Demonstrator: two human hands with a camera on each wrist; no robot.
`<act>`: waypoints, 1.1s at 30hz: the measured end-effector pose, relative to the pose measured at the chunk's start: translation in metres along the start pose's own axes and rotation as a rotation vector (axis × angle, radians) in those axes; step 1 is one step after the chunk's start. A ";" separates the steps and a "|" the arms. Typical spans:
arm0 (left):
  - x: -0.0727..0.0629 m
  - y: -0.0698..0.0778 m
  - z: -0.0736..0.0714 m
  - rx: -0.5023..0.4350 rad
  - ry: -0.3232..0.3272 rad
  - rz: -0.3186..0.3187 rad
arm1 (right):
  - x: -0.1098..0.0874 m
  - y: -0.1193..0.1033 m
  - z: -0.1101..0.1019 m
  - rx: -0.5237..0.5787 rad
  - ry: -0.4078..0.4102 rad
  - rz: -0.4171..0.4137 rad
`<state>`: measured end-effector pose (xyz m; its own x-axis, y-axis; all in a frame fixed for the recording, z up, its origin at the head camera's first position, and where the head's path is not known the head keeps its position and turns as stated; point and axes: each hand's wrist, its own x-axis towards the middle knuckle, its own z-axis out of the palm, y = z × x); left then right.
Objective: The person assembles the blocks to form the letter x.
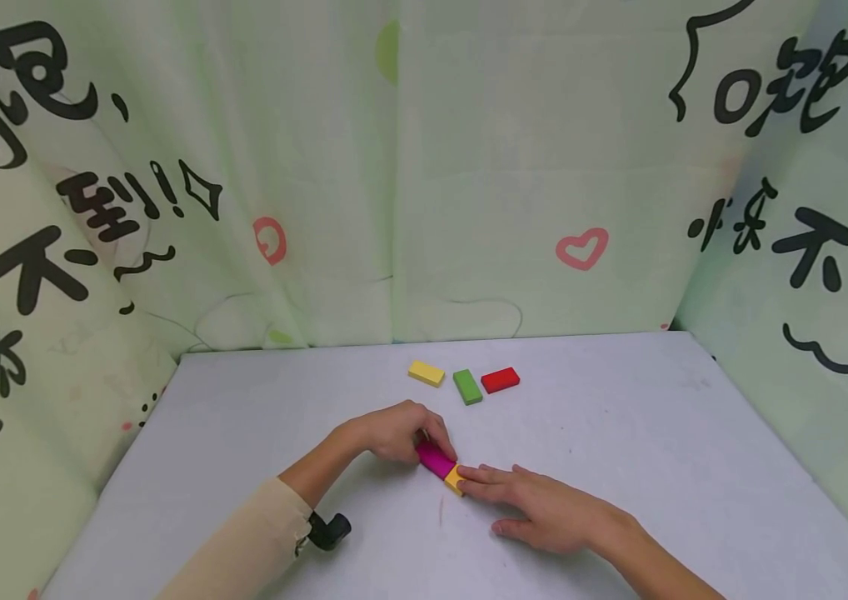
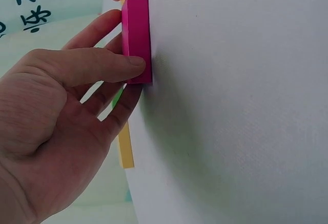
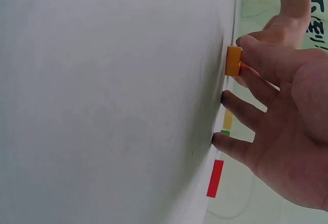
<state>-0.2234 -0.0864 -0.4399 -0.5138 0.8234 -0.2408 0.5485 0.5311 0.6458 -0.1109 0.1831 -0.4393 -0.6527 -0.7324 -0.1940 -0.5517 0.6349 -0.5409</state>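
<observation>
My left hand (image 1: 397, 429) pinches a magenta block (image 1: 435, 460), a long one lying on the table. In the left wrist view the thumb lies on its near side and the fingers reach behind it. End to end with the magenta block is an orange-yellow block (image 1: 455, 480). My right hand (image 1: 544, 504) touches that orange block with extended fingertips, its thumb apart and nearer the table front. In the right wrist view the orange block (image 3: 233, 61) shows beside the fingers, two of which touch the table. Part of the magenta block is hidden by my left fingers.
Farther back on the white table (image 1: 619, 433) lie a yellow block (image 1: 426, 373), a green block (image 1: 467, 387) and a red block (image 1: 501, 381). A pale green curtain (image 1: 469, 167) with dark lettering surrounds the table's back and sides. A black device (image 1: 329, 531) sits at my left wrist.
</observation>
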 end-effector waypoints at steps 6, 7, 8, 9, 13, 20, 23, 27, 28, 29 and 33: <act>0.000 0.002 0.000 0.002 0.008 -0.009 | -0.001 0.001 0.000 -0.011 0.007 -0.005; 0.000 0.002 0.001 0.004 0.010 -0.010 | -0.001 0.001 -0.001 -0.012 0.007 -0.007; 0.000 0.002 0.001 0.004 0.011 -0.012 | -0.001 0.000 -0.001 -0.010 0.006 -0.008; 0.000 0.002 0.001 0.005 0.012 -0.013 | -0.001 0.000 -0.001 -0.008 0.006 -0.010; -0.001 0.003 0.002 0.011 0.013 -0.012 | -0.002 0.000 -0.003 0.000 0.004 -0.013; -0.002 0.004 0.002 0.016 0.015 -0.010 | -0.002 0.001 -0.003 0.002 -0.003 -0.013; -0.002 0.003 0.003 0.014 0.018 -0.002 | -0.002 0.000 -0.004 -0.006 -0.001 -0.018; -0.002 0.003 0.003 0.007 0.023 0.008 | -0.003 0.000 -0.005 -0.017 0.004 -0.024; -0.002 0.003 0.003 0.004 0.023 0.008 | -0.003 0.000 -0.005 -0.016 0.003 -0.024; -0.002 0.003 0.003 0.000 0.022 0.007 | -0.003 0.000 -0.005 -0.015 0.003 -0.023; -0.003 0.004 0.002 -0.002 0.021 0.009 | -0.003 -0.001 -0.005 -0.012 -0.001 -0.015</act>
<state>-0.2186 -0.0862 -0.4388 -0.5223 0.8241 -0.2194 0.5521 0.5228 0.6495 -0.1113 0.1859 -0.4346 -0.6437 -0.7422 -0.1867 -0.5676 0.6266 -0.5340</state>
